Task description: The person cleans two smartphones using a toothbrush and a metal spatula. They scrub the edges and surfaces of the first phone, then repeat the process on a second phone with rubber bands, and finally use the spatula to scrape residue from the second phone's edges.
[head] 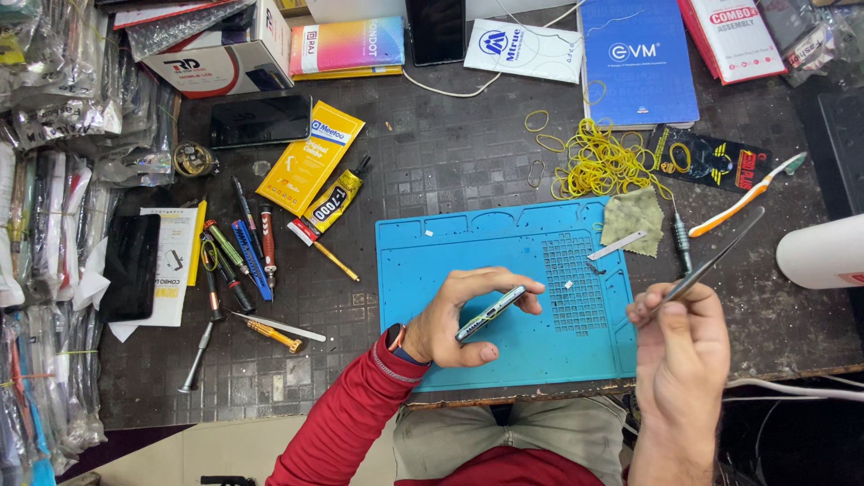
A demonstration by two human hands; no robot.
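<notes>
Phone on edge above the near part of the blue repair mat, pinched along its long sides by the left hand, fingers on the far edge, thumb on the near one. Long axis slanted from lower left up to upper right, upper end aimed toward the tool side. Further right, tweezers gripped narrowly in the right hand, slim tips pointing up and to the right, away from the phone. Right hand apart from the phone, a clear gap between. Left hand plainly the nearer one, already holding. Beyond the mat, a heap of yellow rubber bands.
</notes>
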